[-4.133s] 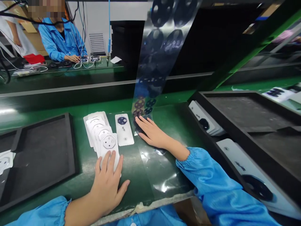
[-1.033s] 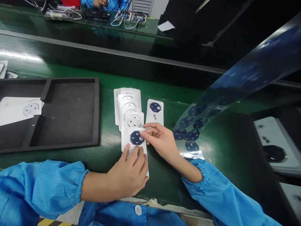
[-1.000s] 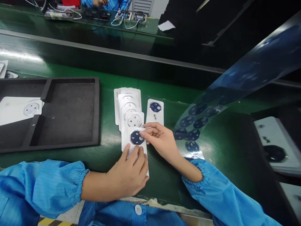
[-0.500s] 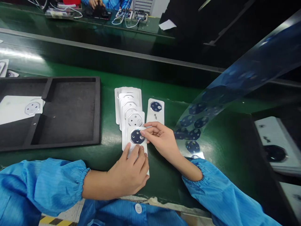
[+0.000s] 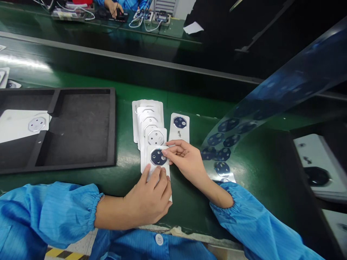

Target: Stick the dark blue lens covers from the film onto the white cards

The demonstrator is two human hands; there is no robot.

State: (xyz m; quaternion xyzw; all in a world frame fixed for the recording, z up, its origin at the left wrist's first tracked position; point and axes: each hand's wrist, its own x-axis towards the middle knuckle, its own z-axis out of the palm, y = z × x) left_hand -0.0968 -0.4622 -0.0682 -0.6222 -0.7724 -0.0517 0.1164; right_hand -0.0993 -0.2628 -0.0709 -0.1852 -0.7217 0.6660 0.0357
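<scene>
My left hand (image 5: 150, 196) rests with bent fingers over a white phone back cover (image 5: 167, 174), holding it down at its lower part. On that cover's octagonal camera frame lies a dark blue sticker (image 5: 158, 157) with round holes. The thumb and index finger of my right hand (image 5: 184, 159) close on the sticker's right edge. Behind the cover, overlapping white covers (image 5: 155, 135) form a stack. One more white cover (image 5: 179, 134) with a dark blue camera area lies to its right, its lower end hidden by my right hand.
A black divided tray (image 5: 77, 133) on the left holds a white cover (image 5: 18, 124). A clear film strip (image 5: 244, 119) bearing dark blue stickers slopes down beside my right forearm. More covers sit in a dark tray (image 5: 292, 155) at right. Across the bench is a co-worker's hand (image 5: 114, 8).
My hands and the cover keep their places. The film strip has shifted slightly. Across the bench, the co-worker's hand has moved a little to the right and down.
</scene>
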